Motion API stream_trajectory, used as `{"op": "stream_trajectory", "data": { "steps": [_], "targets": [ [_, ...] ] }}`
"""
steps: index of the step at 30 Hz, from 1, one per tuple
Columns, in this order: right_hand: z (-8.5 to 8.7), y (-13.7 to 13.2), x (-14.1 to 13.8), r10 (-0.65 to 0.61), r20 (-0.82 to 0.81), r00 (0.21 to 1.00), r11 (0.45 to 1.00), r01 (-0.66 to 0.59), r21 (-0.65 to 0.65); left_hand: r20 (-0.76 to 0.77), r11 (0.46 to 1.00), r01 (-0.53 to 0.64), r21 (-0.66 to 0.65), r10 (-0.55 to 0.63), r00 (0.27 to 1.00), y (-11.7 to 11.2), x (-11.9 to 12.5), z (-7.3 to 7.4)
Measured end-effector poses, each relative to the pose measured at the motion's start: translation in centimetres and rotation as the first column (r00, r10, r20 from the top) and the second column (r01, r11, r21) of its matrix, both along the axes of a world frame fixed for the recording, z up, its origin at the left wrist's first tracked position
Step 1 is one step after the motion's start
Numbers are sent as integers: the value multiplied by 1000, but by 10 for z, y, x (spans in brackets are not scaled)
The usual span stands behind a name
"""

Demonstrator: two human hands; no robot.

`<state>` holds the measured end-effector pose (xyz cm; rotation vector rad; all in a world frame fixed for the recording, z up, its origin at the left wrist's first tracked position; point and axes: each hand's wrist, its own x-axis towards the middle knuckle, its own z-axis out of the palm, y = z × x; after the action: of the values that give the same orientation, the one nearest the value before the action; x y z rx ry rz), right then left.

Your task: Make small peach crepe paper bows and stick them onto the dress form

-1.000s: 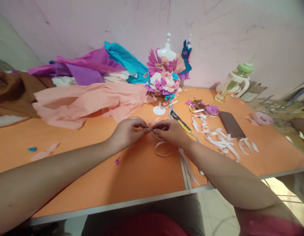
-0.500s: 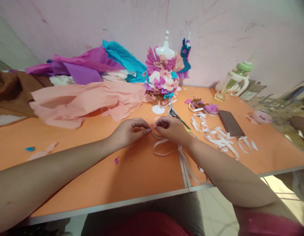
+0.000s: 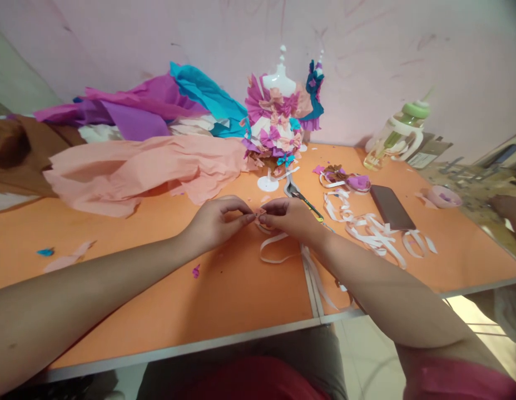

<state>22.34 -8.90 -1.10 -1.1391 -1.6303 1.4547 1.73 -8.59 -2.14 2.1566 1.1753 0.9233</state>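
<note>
Both my hands meet over the middle of the orange table [image 3: 249, 289], pinching a small piece of peach crepe paper [image 3: 258, 215] between their fingertips. My left hand [image 3: 218, 219] grips it from the left, thumb against forefinger. From the other side my right hand [image 3: 293, 221] pinches it too, partly covering it. White tape strip [image 3: 278, 259] curls on the table just under the hands. Scissors [image 3: 302, 197] lie beyond my right hand. Behind them stands a small white dress-form [image 3: 279, 83] covered in crepe-paper bows and ruffles of pink, peach, white and blue.
Crepe paper sheets, one peach [image 3: 158, 166], spread over the back left. To the right lie a brown phone-like case [image 3: 392, 208], tangled white strips [image 3: 370, 236] and a bottle with a green lid [image 3: 393, 136]. A second, blue-dressed form [image 3: 314, 94] stands near the wall.
The fingertips have shifted slightly around the peach paper, and the right fingers look straighter. The whole view has moved a little; the other things lie as before.
</note>
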Motion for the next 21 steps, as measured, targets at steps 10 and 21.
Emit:
{"op": "stream_trajectory", "data": {
  "steps": [10, 21],
  "targets": [
    [1, -11, -9, -94, 170, 981, 985, 67, 159, 48, 996, -95, -2, 95, 994, -3, 6, 3],
    [8, -12, -6, -59, 108, 992, 998, 56, 29, 36, 994, -96, 49, 95, 995, -5, 4, 4]
  ]
}}
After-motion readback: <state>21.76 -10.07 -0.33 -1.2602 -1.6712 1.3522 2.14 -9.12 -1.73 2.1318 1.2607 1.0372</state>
